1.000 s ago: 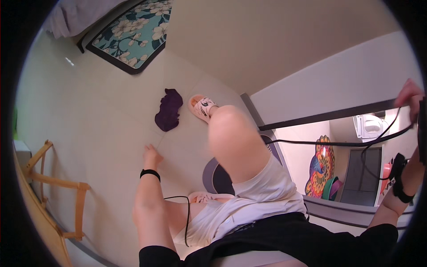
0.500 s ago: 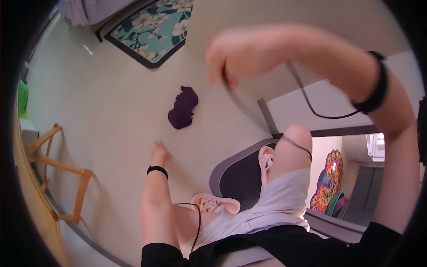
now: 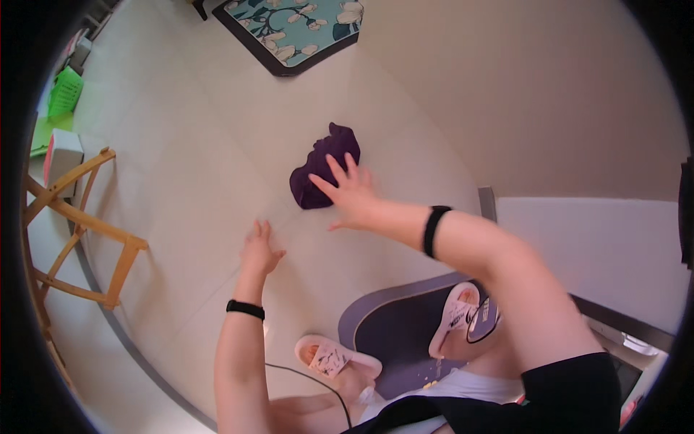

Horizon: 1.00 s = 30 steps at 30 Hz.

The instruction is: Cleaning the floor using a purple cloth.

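Head camera view: a dark purple cloth [image 3: 316,163] lies crumpled on the pale floor [image 3: 195,159], ahead of the person's feet. The right hand [image 3: 350,192] is over its near right part, fingers spread and unclenched, the thumb off to the near side of the cloth; nothing is gripped, and whether the fingertips press on the fabric I cannot tell. The left hand [image 3: 260,249] is empty too, fingers extended above bare floor, nearer the person and left of the cloth, apart from it. Each forearm wears a black band [image 3: 246,309]. Below, the right slipper [image 3: 457,318] is on a grey-purple mat [image 3: 394,336] and the left slipper [image 3: 331,359] is at its edge. A folding wooden frame [image 3: 101,228] stands at the left, a green basket [image 3: 66,92] farther off, and a floral mat [image 3: 278,32] lies beyond the cloth
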Each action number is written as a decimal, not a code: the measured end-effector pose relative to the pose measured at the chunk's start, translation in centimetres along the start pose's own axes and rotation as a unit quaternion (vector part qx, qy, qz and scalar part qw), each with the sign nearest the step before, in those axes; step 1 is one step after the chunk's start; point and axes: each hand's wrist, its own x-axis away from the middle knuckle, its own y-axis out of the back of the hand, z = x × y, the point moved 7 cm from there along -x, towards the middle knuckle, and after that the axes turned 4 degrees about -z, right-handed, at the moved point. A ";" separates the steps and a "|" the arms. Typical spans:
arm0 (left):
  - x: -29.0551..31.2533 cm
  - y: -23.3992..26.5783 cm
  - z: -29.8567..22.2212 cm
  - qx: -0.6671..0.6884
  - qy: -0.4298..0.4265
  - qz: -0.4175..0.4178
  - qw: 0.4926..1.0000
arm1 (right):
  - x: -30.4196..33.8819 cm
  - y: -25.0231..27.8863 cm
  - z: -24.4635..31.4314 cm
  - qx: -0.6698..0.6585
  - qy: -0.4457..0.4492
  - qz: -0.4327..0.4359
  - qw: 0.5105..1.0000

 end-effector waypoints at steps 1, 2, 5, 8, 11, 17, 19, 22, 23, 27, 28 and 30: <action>0.1 0.1 -0.3 0.021 0.017 -0.002 1.000 | -1.8 0.2 -0.1 0.008 -0.020 -0.047 0.999; 0.0 0.2 -0.7 0.042 0.034 -0.004 0.999 | -3.2 0.5 -0.3 0.016 -0.040 -0.093 0.995; -1.2 1.2 -4.9 0.100 0.010 -0.108 0.989 | -6.7 -1.3 -3.3 0.029 -0.082 -0.159 0.984; -2.7 4.2 -11.5 0.130 -0.081 -0.282 0.947 | -8.5 -1.6 -4.8 0.023 -0.009 -0.230 0.973; -6.9 5.8 -15.8 0.145 -0.122 -0.320 0.928 | -11.0 0.1 -5.8 0.068 0.051 -0.253 0.964; -15.7 8.5 -22.1 0.183 -0.193 -0.302 0.916 | -13.6 4.1 -14.5 0.107 -0.069 -0.216 0.968; -16.5 8.8 -25.0 0.203 -0.206 -0.314 0.904 | -11.9 4.2 -17.7 0.105 -0.095 -0.230 0.963; -15.8 7.7 -29.3 0.213 -0.227 -0.277 0.909 | -8.1 3.5 -21.5 0.112 -0.138 -0.256 0.950; -15.3 7.4 -30.5 0.210 -0.239 -0.266 0.910 | -6.9 3.1 -22.3 0.112 -0.153 -0.258 0.947; -13.0 6.4 -34.0 0.163 -0.269 -0.253 0.915 | -2.3 2.3 -24.0 0.106 -0.200 -0.271 0.936; -12.2 5.6 -34.7 0.160 -0.278 -0.250 0.914 | -0.9 1.7 -24.3 0.105 -0.209 -0.276 0.932; -10.8 4.3 -36.0 0.150 -0.299 -0.247 0.910 | 1.7 0.5 -24.7 0.110 -0.222 -0.294 0.923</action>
